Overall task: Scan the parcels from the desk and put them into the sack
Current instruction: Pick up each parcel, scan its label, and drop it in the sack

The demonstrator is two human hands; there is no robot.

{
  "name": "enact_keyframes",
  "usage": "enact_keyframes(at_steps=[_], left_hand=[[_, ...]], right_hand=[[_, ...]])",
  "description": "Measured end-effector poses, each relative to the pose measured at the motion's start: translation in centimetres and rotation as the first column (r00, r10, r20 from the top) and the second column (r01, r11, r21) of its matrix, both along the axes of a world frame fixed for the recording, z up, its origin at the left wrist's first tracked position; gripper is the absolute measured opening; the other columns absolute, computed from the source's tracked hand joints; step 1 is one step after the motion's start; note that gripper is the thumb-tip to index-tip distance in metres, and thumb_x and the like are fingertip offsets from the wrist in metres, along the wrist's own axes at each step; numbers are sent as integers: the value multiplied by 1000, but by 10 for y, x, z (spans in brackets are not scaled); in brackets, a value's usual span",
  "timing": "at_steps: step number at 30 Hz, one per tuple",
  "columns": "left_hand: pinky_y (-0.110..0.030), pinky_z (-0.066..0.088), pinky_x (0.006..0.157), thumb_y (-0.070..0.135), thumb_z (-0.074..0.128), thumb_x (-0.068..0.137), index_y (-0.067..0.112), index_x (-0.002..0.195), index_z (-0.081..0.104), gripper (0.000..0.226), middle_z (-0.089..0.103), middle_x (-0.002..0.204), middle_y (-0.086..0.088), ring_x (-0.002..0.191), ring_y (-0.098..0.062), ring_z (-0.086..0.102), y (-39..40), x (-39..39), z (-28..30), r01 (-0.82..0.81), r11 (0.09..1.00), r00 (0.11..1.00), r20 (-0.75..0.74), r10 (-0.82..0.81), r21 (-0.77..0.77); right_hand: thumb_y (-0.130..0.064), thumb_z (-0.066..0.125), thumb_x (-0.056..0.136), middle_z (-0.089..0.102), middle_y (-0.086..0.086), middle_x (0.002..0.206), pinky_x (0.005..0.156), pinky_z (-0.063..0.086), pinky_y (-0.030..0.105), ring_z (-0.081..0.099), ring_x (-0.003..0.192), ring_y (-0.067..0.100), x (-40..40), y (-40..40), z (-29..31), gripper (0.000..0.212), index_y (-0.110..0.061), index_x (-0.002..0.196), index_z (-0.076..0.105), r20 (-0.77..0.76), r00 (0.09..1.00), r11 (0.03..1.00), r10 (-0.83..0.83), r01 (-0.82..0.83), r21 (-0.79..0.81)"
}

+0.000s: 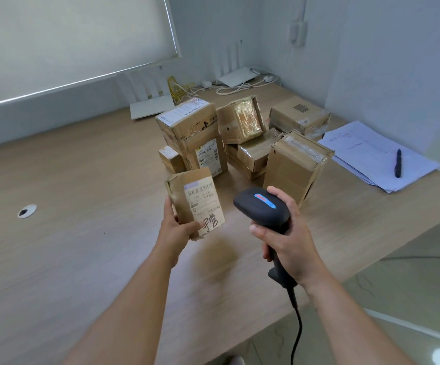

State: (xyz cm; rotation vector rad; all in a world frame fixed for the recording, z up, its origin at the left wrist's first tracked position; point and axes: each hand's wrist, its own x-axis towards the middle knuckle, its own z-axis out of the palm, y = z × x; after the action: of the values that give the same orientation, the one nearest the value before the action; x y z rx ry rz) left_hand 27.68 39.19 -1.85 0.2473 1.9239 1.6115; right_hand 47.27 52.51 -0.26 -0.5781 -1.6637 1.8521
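Note:
My left hand holds a small brown cardboard parcel upright above the desk, its white label with barcode and handwriting facing me. My right hand grips a black corded barcode scanner just right of the parcel, its head pointing left toward the label. Behind them several more cardboard parcels stand in a pile on the wooden desk. No sack is in view.
White sheets of paper with a dark pen lie at the desk's right. Two white routers and tangled cables sit at the back by the wall. A cable hole is in the desk at left.

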Motion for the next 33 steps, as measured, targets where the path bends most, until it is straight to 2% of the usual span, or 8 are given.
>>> enact_keyframes(at_steps=[3, 11, 15, 20, 24, 28, 31, 33], left_hand=[[-47, 57, 79, -10, 68, 78, 41, 149, 13, 103, 55, 129, -13, 111, -33, 60, -9, 5, 4, -24, 998, 999, -19, 25, 61], [-44, 57, 73, -9, 68, 78, 43, 149, 10, 105, 55, 127, -11, 111, -34, 59, -33, 29, 15, -50, 995, 994, -91, 58, 89], [-42, 57, 73, -8, 68, 78, 44, 148, 10, 105, 56, 126, -10, 110, -32, 59, -50, 45, 18, -71, 993, 990, -119, 81, 91], [-53, 54, 85, -7, 69, 78, 43, 149, 8, 106, 56, 130, -13, 113, -34, 59, -74, 65, 23, -94, 991, 984, -139, 107, 98], [-47, 57, 82, -3, 71, 79, 44, 149, 7, 106, 57, 130, -12, 112, -31, 59, -98, 78, 28, -129, 988, 970, -195, 142, 82], [-41, 58, 80, 1, 73, 78, 42, 151, 7, 106, 56, 130, -9, 114, -27, 58, -124, 87, 31, -172, 983, 948, -260, 182, 60], [-41, 57, 82, 4, 74, 78, 40, 151, 8, 104, 55, 129, -8, 115, -25, 58, -147, 90, 32, -205, 978, 924, -320, 210, 50], [-33, 59, 74, 4, 74, 78, 39, 151, 9, 103, 53, 129, -8, 114, -24, 58, -164, 91, 33, -230, 972, 906, -352, 233, 52]], right_hand=[[-12, 77, 74, 65, 3, 96, 44, 47, 33, 51, 46, 24, 3, -13, 5, 70, -47, 129, 52, -27, 996, 996, 79, -80, -28], [-9, 76, 73, 65, -3, 81, 43, 44, 32, 49, 44, 24, 23, -43, 21, 70, -46, 127, 54, -73, 983, 985, 168, -170, -20], [-8, 75, 73, 65, 4, 90, 42, 43, 32, 50, 43, 23, 37, -57, 27, 69, -46, 126, 54, -82, 977, 980, 198, -199, 1], [-7, 74, 74, 65, 7, 95, 43, 43, 32, 49, 44, 25, 54, -75, 34, 68, -47, 126, 54, -91, 967, 971, 238, -237, 18], [7, 72, 83, 63, 9, 101, 44, 44, 33, 48, 46, 26, 60, -92, 38, 71, -48, 124, 54, -93, 963, 967, 253, -249, 51], [5, 73, 84, 60, 9, 111, 47, 46, 31, 50, 50, 23, 57, -113, 41, 73, -53, 124, 52, -83, 965, 965, 250, -241, 105], [2, 73, 84, 59, 0, 115, 48, 48, 29, 52, 51, 20, 51, -130, 42, 74, -54, 125, 50, -89, 962, 959, 260, -246, 142], [1, 74, 84, 61, -10, 112, 49, 48, 28, 53, 51, 19, 45, -144, 44, 74, -56, 124, 50, -97, 959, 955, 268, -251, 156]])
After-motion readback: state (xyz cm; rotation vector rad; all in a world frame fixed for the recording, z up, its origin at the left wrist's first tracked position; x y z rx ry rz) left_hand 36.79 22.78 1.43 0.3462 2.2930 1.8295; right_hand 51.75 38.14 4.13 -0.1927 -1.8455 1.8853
